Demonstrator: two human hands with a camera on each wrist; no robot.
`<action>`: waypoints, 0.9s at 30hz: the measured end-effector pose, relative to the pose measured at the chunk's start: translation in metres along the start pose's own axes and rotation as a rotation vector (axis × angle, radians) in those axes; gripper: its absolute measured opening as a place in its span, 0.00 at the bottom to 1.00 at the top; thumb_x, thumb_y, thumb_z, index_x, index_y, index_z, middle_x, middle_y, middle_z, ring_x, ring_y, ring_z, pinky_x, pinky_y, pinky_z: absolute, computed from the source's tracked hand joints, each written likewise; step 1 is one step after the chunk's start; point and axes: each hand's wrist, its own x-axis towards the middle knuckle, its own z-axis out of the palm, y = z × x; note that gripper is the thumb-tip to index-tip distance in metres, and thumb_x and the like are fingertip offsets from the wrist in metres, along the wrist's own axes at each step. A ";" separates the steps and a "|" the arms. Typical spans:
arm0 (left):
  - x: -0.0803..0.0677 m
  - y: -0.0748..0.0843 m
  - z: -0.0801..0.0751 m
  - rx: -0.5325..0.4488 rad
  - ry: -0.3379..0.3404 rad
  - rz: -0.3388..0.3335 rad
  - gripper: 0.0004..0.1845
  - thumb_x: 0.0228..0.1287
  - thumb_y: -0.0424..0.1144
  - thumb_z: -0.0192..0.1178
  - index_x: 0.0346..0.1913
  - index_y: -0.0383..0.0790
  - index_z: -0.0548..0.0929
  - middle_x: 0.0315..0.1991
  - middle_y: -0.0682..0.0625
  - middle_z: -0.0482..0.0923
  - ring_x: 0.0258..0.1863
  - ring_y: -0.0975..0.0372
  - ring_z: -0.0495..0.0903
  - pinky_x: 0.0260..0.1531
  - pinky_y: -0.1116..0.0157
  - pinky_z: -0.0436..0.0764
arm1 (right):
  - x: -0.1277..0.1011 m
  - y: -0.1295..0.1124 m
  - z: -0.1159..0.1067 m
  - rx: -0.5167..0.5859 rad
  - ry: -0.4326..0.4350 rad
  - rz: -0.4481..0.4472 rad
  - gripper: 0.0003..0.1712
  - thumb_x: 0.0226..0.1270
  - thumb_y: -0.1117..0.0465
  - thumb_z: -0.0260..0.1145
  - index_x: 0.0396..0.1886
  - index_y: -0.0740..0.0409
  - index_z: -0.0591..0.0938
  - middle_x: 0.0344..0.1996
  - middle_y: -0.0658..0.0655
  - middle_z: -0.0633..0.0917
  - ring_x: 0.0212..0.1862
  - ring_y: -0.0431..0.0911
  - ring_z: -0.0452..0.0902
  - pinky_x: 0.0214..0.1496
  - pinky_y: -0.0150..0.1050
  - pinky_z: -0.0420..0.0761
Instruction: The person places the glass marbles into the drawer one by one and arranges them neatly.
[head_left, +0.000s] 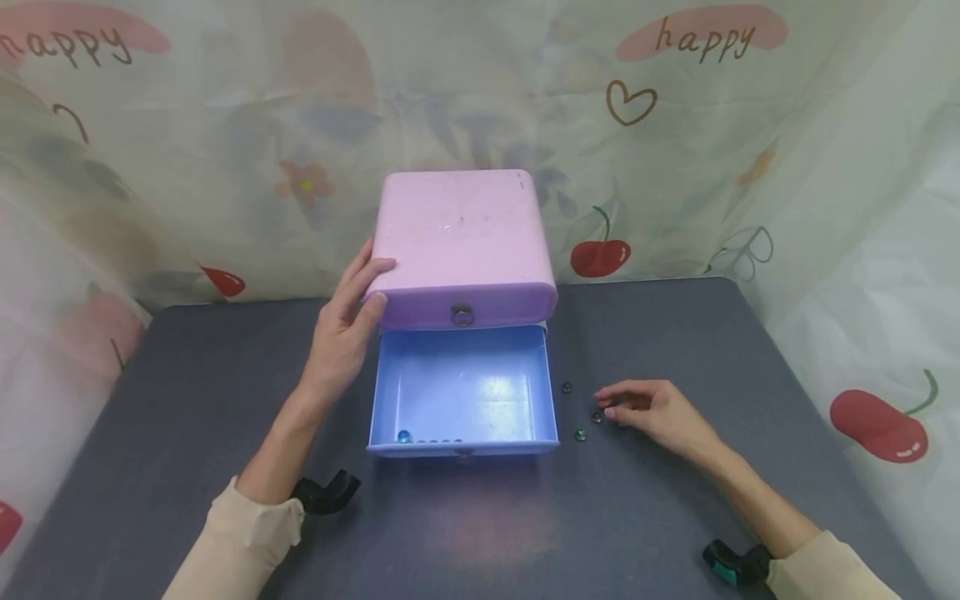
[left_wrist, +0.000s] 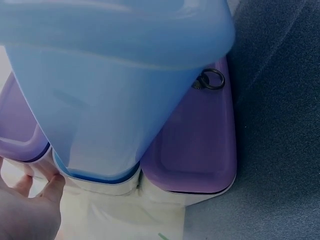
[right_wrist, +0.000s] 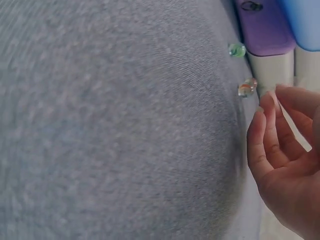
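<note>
A small drawer cabinet with a pink top [head_left: 461, 225] stands mid-table, its blue drawer [head_left: 457, 392] pulled out. My left hand [head_left: 341, 333] rests on the cabinet's upper left edge, fingers on the top and thumb near the front corner. Inside the drawer, a blue marble [head_left: 404, 436] and several more lie along the front wall, mostly hidden by its rim. My right hand [head_left: 660, 412] hovers at the table right of the drawer, fingers slightly bent, thumb tip beside a glass marble [head_left: 597, 417]. Nearby lie a green marble [head_left: 581, 434] and a dark-looking marble [head_left: 566, 387].
A purple drawer [head_left: 420, 310] with a ring pull [head_left: 462, 315] sits above the blue one; another purple drawer [left_wrist: 200, 140] is below it. Patterned cloth [head_left: 480, 83] hangs behind and at the sides of the grey tabletop [head_left: 637, 333]. A thin cord [head_left: 750, 250] hangs at back right.
</note>
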 end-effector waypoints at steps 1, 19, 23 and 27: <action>0.000 0.000 0.000 -0.002 0.001 0.001 0.20 0.77 0.33 0.49 0.68 0.42 0.74 0.78 0.59 0.51 0.76 0.63 0.53 0.65 0.61 0.67 | 0.000 0.001 0.000 -0.006 0.000 0.001 0.14 0.67 0.64 0.69 0.50 0.61 0.86 0.44 0.58 0.88 0.40 0.46 0.84 0.38 0.33 0.82; 0.000 0.000 0.000 -0.007 0.018 0.004 0.20 0.77 0.32 0.50 0.68 0.40 0.74 0.78 0.55 0.52 0.75 0.61 0.55 0.66 0.63 0.66 | 0.007 0.007 0.004 -0.148 -0.025 0.026 0.13 0.60 0.61 0.75 0.45 0.54 0.89 0.36 0.48 0.88 0.34 0.41 0.83 0.37 0.32 0.81; 0.000 0.000 0.000 -0.007 0.020 0.003 0.20 0.77 0.32 0.50 0.68 0.40 0.74 0.78 0.57 0.53 0.75 0.61 0.55 0.67 0.63 0.66 | 0.010 0.008 0.008 -0.220 0.022 -0.001 0.10 0.58 0.59 0.77 0.40 0.49 0.90 0.30 0.44 0.87 0.31 0.39 0.81 0.34 0.33 0.80; 0.000 0.001 0.000 -0.017 0.010 0.000 0.20 0.77 0.32 0.50 0.68 0.41 0.74 0.78 0.57 0.52 0.76 0.61 0.55 0.68 0.61 0.65 | 0.010 0.010 0.011 -0.266 0.060 -0.008 0.07 0.58 0.57 0.77 0.37 0.46 0.91 0.27 0.43 0.85 0.29 0.38 0.79 0.32 0.33 0.78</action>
